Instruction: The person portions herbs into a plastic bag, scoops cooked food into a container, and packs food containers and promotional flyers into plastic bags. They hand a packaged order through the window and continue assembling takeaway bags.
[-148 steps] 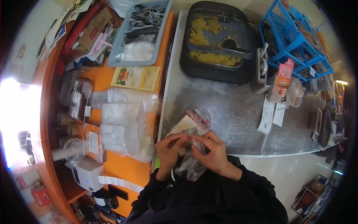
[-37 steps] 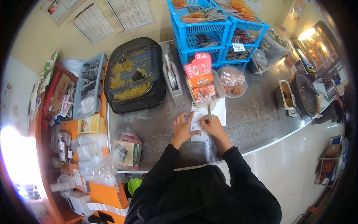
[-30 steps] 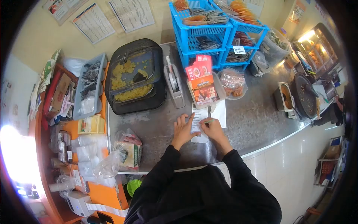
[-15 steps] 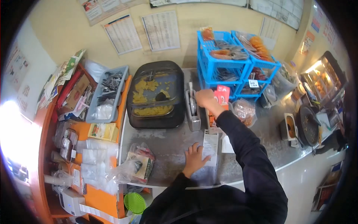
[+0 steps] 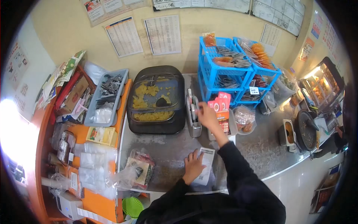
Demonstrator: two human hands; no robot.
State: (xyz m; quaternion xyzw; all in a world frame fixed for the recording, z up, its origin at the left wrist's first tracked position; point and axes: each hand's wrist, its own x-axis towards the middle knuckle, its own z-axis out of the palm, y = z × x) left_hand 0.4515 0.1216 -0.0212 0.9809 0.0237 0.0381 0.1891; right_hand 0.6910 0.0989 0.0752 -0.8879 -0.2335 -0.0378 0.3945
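Note:
My left hand (image 5: 193,166) lies flat with fingers spread, its fingertips on the left edge of a white printed receipt (image 5: 204,164) on the metal counter. The receipt lies at a slant. My right hand (image 5: 209,115) is curled just right of a narrow metal container (image 5: 194,128) that has upright items in its slot. Whatever its fingers may hold is too small to make out. Right beside that hand, red and orange printed leaflets (image 5: 223,108) stand in a grey bin (image 5: 232,125), partly covered by my wrist.
A black warmer (image 5: 136,127) with yellow food stands at the back left. Blue baskets (image 5: 209,80) of packets are stacked at the back right. Near the front left lies a plastic-wrapped bundle (image 5: 141,168). An orange shelf (image 5: 105,199) holds bags and a cutlery tray (image 5: 112,121).
The receipt has turned to a slant and come under the fingertips of my left hand. My right hand has drawn nearer to me, uncovering more of the metal container.

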